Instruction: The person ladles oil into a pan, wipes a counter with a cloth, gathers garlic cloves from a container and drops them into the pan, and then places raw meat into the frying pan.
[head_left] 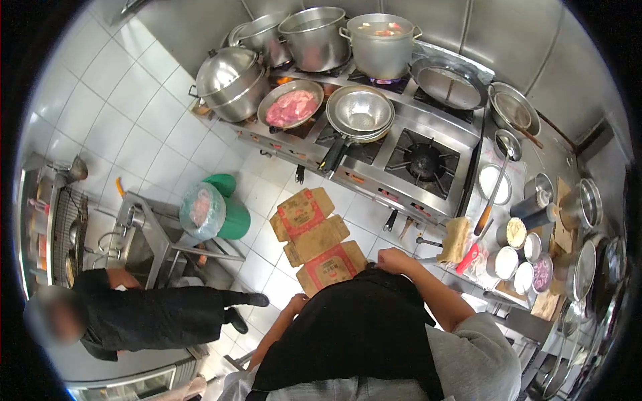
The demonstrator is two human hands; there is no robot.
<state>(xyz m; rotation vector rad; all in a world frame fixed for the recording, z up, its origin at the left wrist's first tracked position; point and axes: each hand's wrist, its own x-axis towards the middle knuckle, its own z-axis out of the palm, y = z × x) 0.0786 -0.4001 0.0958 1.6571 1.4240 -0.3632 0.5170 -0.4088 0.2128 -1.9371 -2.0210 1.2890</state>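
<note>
cardboard (326,242), flattened, brown with red print, lies on the white tiled floor (349,208) in front of you, with the stove (374,186) beyond it. your right hand (396,260) is curled at the side of your black apron (341,327); your left hand (295,305) is at its other side, partly hidden, and whether its fingers grip anything, you cannot tell. on the stove, raw meat (292,107) fills a pan, beside stacked strainers (363,109). small containers (501,262) stand on the bench (496,292) to your right. to your left, near a green bin (235,219), stands a person (160,313) in black.
</note>
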